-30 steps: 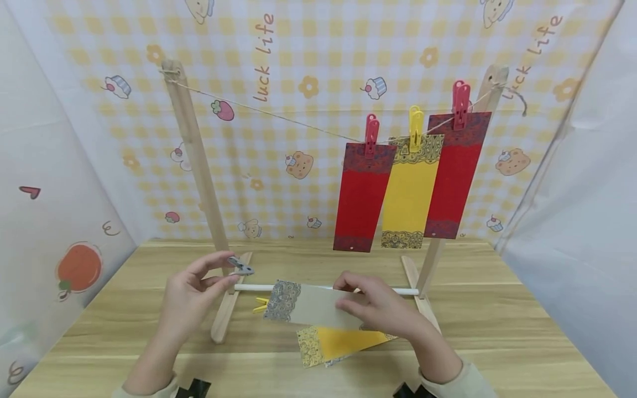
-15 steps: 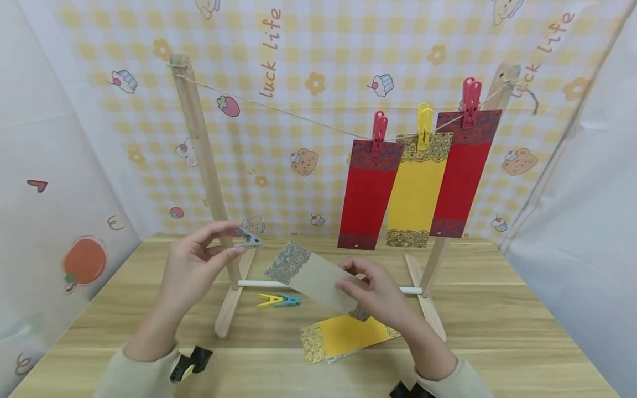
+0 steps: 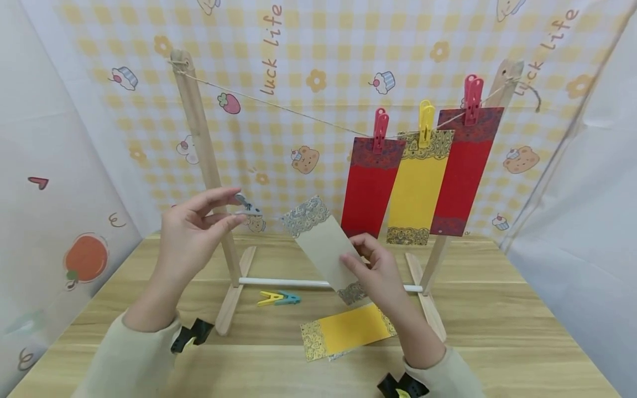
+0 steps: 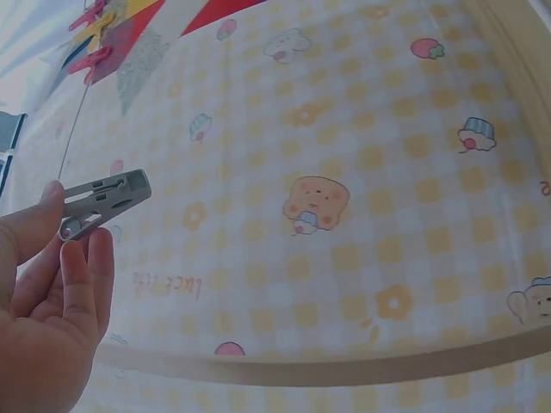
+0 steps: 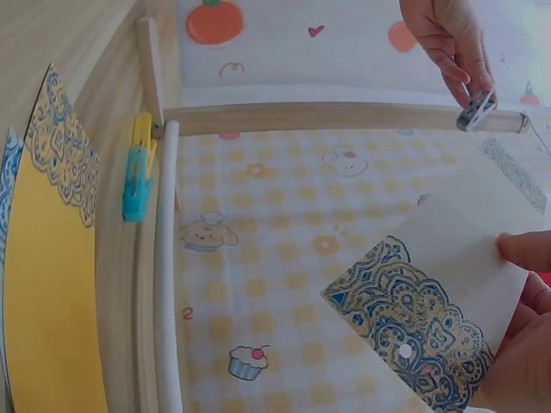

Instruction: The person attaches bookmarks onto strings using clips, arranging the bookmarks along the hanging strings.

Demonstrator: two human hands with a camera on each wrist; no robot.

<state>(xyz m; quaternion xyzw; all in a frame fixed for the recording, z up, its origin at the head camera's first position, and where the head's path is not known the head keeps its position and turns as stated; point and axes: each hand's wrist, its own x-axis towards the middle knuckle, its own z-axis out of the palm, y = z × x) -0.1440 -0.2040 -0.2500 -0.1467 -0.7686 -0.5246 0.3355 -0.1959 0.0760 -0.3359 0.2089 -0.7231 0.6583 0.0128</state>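
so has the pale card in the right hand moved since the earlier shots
Yes, upward: in the head view, the pale card now shows mostly above the white rod.

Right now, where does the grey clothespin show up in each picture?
Head: grey clothespin left of centre, pinched in the left hand.
Left wrist: grey clothespin on the left, about mid-height.
Right wrist: grey clothespin at upper right, above the pale card.
Shared landmark: the yellow-checked cloth behind, in all three.
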